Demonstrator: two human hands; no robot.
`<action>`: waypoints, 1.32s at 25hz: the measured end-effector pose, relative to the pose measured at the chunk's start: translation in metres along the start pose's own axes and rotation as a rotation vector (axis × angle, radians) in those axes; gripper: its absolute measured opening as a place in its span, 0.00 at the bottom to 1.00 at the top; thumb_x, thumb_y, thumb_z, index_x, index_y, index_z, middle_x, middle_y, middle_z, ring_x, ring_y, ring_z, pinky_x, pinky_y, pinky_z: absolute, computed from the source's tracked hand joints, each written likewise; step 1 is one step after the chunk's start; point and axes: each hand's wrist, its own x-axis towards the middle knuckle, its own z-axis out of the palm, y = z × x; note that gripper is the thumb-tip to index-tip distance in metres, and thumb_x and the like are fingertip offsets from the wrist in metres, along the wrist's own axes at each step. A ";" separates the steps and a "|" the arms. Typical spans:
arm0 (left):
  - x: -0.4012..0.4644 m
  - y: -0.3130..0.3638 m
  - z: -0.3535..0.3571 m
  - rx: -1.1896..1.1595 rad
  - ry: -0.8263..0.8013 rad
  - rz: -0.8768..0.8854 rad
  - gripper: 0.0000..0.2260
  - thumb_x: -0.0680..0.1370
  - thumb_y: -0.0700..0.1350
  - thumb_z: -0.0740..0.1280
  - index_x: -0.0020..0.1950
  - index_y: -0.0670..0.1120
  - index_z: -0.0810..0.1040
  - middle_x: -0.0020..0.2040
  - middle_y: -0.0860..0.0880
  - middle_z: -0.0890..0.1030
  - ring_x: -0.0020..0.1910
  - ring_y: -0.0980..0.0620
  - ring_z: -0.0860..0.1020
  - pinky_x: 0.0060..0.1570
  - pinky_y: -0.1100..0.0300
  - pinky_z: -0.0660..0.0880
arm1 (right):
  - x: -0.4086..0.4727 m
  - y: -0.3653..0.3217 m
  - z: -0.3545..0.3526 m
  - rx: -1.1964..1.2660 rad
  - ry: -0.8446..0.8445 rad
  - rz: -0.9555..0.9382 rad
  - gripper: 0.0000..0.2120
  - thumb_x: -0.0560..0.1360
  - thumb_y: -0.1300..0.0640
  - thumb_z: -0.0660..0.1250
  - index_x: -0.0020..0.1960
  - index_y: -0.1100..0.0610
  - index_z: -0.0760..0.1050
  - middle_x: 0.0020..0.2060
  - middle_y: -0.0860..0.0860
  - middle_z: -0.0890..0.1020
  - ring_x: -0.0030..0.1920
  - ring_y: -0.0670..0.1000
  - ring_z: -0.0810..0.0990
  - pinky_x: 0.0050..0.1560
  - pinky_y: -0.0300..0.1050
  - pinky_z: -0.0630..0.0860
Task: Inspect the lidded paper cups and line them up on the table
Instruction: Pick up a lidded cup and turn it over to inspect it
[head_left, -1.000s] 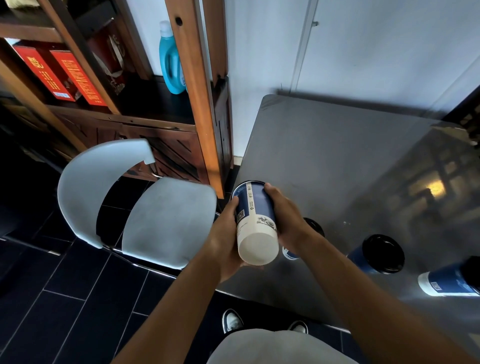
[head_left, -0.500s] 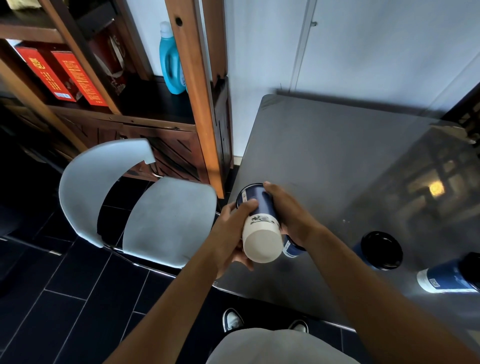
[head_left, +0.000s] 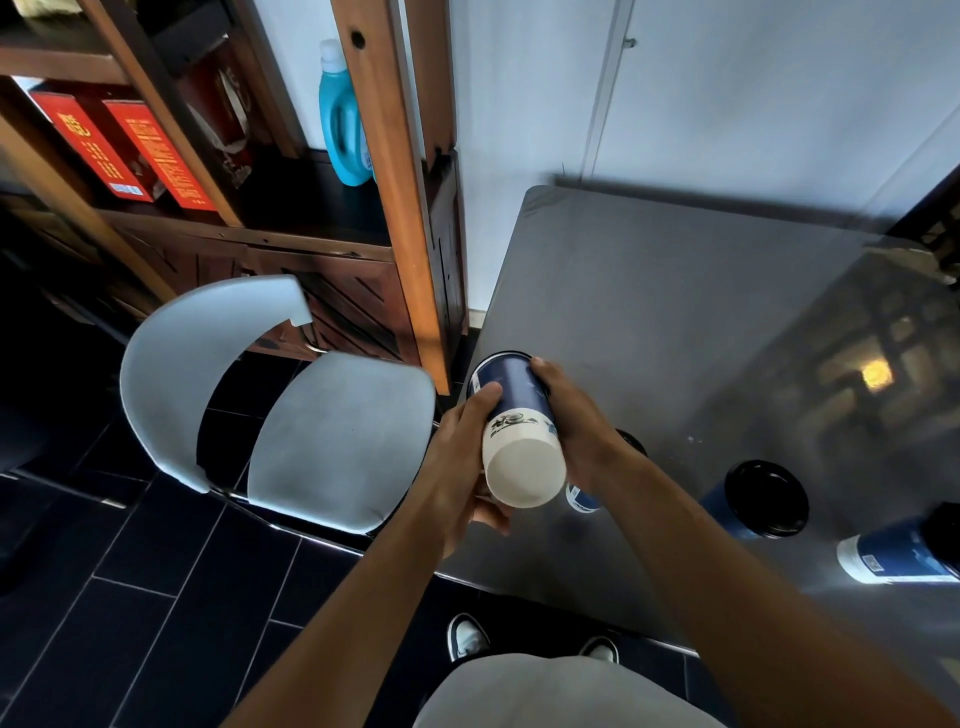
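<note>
A blue-and-white paper cup (head_left: 517, 431) is held tipped over above the table's near left corner, its white base facing me and its lid end pointing away. My left hand (head_left: 460, 462) grips its left side and my right hand (head_left: 574, 421) grips its right side. Below my right wrist a second cup (head_left: 584, 498) stands on the grey table (head_left: 675, 312), mostly hidden. A third cup (head_left: 763, 496) with a black lid stands further right. Another cup (head_left: 893, 553) stands at the right edge of view.
A light blue chair (head_left: 311, 426) stands left of the table. Behind it is a wooden shelf unit (head_left: 395, 182) holding a blue bottle (head_left: 343, 124) and red boxes (head_left: 124, 145). A white wall runs behind the table. Dark tiled floor lies below.
Both hands have turned the cup between them, so its white printed band has rotated and its base faces me more squarely. The cups on the table have not moved.
</note>
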 end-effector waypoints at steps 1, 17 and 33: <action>-0.001 0.001 -0.002 0.057 0.003 -0.002 0.39 0.66 0.75 0.64 0.70 0.52 0.74 0.51 0.40 0.86 0.41 0.39 0.86 0.26 0.55 0.77 | 0.002 0.000 0.000 -0.105 0.029 -0.031 0.21 0.83 0.42 0.57 0.65 0.58 0.73 0.52 0.61 0.83 0.38 0.54 0.86 0.38 0.46 0.84; -0.014 0.010 0.004 -0.143 -0.093 -0.020 0.28 0.81 0.64 0.56 0.51 0.40 0.81 0.39 0.36 0.79 0.17 0.52 0.70 0.20 0.65 0.66 | 0.014 -0.002 -0.004 0.012 0.054 -0.013 0.25 0.83 0.42 0.55 0.68 0.60 0.72 0.57 0.63 0.84 0.42 0.56 0.85 0.44 0.54 0.84; -0.007 0.011 0.004 -0.310 -0.091 0.011 0.25 0.81 0.61 0.57 0.60 0.39 0.77 0.41 0.39 0.80 0.31 0.46 0.79 0.24 0.60 0.72 | 0.021 -0.002 0.002 -0.105 0.150 -0.084 0.23 0.79 0.42 0.58 0.63 0.60 0.73 0.51 0.62 0.80 0.48 0.62 0.79 0.53 0.64 0.74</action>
